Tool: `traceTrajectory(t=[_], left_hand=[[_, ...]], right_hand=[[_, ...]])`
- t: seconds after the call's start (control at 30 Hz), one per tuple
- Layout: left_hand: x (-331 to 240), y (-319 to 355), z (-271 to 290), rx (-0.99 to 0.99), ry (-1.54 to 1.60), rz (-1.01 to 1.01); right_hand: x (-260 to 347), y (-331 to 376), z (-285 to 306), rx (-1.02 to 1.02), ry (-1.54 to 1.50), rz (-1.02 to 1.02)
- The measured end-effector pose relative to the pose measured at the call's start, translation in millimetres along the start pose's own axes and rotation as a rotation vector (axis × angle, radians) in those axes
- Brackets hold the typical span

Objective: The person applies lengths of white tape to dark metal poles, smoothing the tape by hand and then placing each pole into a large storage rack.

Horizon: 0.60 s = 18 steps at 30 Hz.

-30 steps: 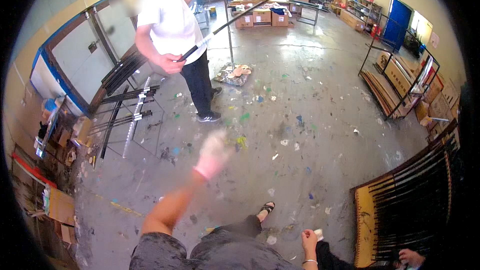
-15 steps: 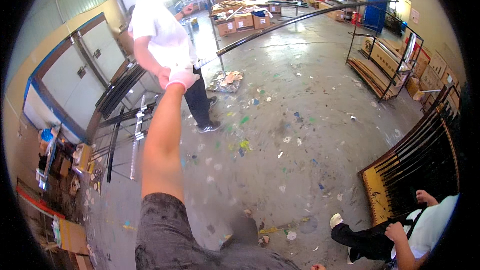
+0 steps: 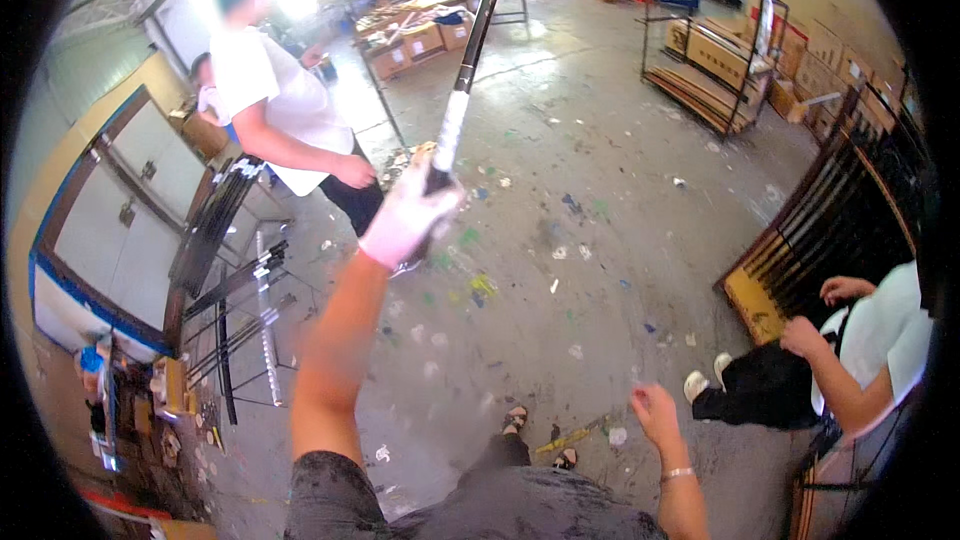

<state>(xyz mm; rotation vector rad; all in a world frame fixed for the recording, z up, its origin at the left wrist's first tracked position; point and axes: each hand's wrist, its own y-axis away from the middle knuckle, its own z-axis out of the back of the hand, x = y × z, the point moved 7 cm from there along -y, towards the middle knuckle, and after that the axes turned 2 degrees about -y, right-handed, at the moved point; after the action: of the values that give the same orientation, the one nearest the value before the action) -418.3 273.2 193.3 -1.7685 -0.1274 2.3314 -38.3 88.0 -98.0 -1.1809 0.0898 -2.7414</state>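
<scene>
My left hand [image 3: 412,215], in a white glove with a pink cuff, is closed around a long, slim black pole [image 3: 480,35]. A shiny white wrapped section [image 3: 452,130] covers the pole just above the glove. From my hand the pole rises steeply away and leaves the view at the top. Its lower end is hidden by the glove and arm. My right hand [image 3: 655,418] is bare, with a band at the wrist. It hangs low over the floor with fingers loosely bent and holds nothing that I can see.
A person in a white shirt [image 3: 285,100] stands ahead left beside black poles on a stand [image 3: 215,210]. Another person [image 3: 880,350] is at the right, near a rack of dark rods [image 3: 830,220]. A metal frame cart [image 3: 705,90] and boxes [image 3: 425,40] stand farther back.
The pole has swung from slanting rightward to pointing steeply up and away. My left arm has bent and drawn back from the white-shirted person. My right hand has come into fuller view.
</scene>
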Motion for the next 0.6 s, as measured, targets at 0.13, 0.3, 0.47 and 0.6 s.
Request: traceTrajectory(t=[0.13,0.3,0.47,0.6], left_hand=[[8,68,-89,0.162,0.4,-0.018],[-8,142,-154,0.33,0.686,-0.005],[-20,181,-185,0.397,0.837,0.026],[-17,194,-180,0.386,0.888,-0.002]], right_hand=[[128,-62,49,-0.12,-0.203,0.261],[248,-63,117,-0.203,-0.424,0.4],[272,-32,121,-0.154,-0.524,0.41],[284,-16,119,-0.185,-0.49,0.421]])
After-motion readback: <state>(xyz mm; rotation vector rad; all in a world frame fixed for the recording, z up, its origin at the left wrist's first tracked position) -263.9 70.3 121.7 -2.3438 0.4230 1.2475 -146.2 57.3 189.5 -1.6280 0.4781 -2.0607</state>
